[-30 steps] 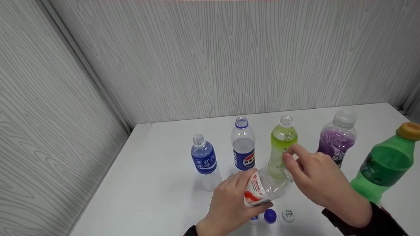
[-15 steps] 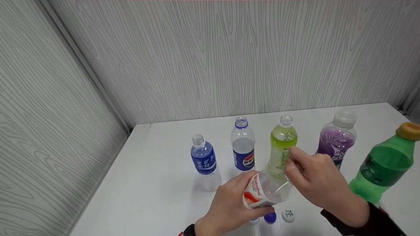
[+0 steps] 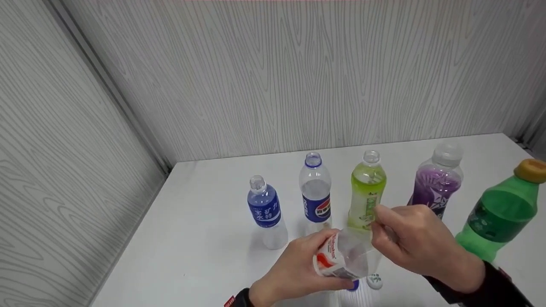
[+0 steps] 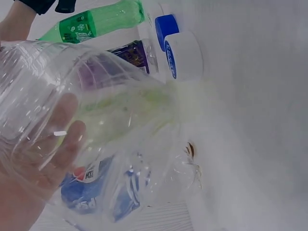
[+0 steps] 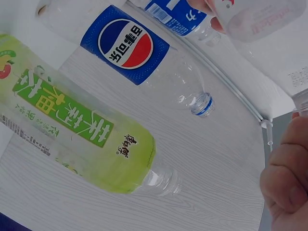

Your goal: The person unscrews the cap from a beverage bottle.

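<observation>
My left hand (image 3: 294, 268) grips a clear water bottle (image 3: 341, 258) with a red-and-white label round its body. The bottle leans over toward the right, its base facing me and its neck end at my right hand. In the left wrist view, fingers show through the clear plastic of the bottle (image 4: 110, 115). My right hand (image 3: 413, 243) pinches the neck end with curled fingers. In the right wrist view, that hand (image 5: 288, 168) closes at the tip of the neck (image 5: 301, 102); the cap is hidden inside it.
Uncapped bottles stand behind: a blue-label one (image 3: 265, 209), a Pepsi bottle (image 3: 315, 187) and a green-yellow tea bottle (image 3: 367, 187). Capped purple (image 3: 439, 179) and green (image 3: 497, 213) bottles stand right. Loose caps, one white (image 3: 374, 281) and one blue (image 4: 167, 31), lie on the table (image 3: 204, 221).
The left hand has turned the water bottle so that its base faces me more, and has lowered slightly. The right hand has moved slightly down, its fingers more curled at the neck.
</observation>
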`<action>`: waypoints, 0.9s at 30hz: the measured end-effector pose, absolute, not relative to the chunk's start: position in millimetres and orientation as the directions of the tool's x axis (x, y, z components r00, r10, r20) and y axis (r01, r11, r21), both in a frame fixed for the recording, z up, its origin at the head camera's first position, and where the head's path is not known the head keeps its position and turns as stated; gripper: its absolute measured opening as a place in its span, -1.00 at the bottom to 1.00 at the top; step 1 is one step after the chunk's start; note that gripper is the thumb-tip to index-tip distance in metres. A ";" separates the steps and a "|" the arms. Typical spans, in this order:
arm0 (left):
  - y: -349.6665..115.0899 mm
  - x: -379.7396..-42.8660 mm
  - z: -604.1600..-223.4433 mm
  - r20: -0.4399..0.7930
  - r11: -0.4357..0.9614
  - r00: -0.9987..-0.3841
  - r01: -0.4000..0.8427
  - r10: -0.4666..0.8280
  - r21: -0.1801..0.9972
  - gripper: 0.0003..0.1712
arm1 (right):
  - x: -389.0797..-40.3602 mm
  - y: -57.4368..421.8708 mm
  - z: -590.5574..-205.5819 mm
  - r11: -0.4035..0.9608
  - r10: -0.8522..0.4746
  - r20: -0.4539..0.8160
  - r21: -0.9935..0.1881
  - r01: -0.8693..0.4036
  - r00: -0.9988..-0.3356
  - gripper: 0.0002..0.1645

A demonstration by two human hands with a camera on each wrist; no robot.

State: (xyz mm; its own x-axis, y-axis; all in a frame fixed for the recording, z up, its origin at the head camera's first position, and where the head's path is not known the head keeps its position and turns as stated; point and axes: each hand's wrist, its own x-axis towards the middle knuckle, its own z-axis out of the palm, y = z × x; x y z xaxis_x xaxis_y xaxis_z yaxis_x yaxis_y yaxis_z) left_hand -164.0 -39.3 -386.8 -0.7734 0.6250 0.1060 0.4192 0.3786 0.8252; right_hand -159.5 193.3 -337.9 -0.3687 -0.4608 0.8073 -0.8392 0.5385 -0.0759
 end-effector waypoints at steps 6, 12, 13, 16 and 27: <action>-42.0 -165.9 -385.5 0.067 0.343 -0.726 0.401 0.684 0.849 -0.25 | -159.1 194.0 -333.3 0.399 -0.523 0.833 0.050 -0.916 -0.182 -0.87; -39.7 -164.4 -385.9 0.078 0.381 -0.749 0.421 0.658 0.823 -0.24 | -155.6 196.3 -331.1 0.535 -0.523 0.788 0.008 -0.845 -0.324 -0.79; -38.7 -163.8 -386.2 0.085 0.404 -0.766 0.426 0.637 0.810 -0.24 | -155.0 196.2 -331.2 0.587 -0.510 0.772 -0.011 -0.809 -0.381 -0.78; -35.4 -161.7 -387.6 0.137 0.492 -0.816 0.462 0.562 0.738 -0.22 | -152.1 193.1 -331.2 0.736 -0.425 0.692 -0.110 -0.667 -0.583 -0.80; -30.8 -158.7 -396.1 0.423 0.682 -0.784 0.612 0.455 0.400 -0.19 | -147.9 177.2 -332.0 0.855 -0.087 0.428 -0.431 -0.288 -0.899 -0.80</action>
State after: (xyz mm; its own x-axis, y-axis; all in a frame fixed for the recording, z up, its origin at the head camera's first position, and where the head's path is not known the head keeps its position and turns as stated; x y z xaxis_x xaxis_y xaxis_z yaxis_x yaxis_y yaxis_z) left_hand -158.7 -30.8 -396.1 -0.7836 0.4551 0.4228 0.6120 0.6824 0.3998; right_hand -147.9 177.2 -332.0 -0.8994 -0.0866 0.4285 -0.2879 0.8550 -0.4314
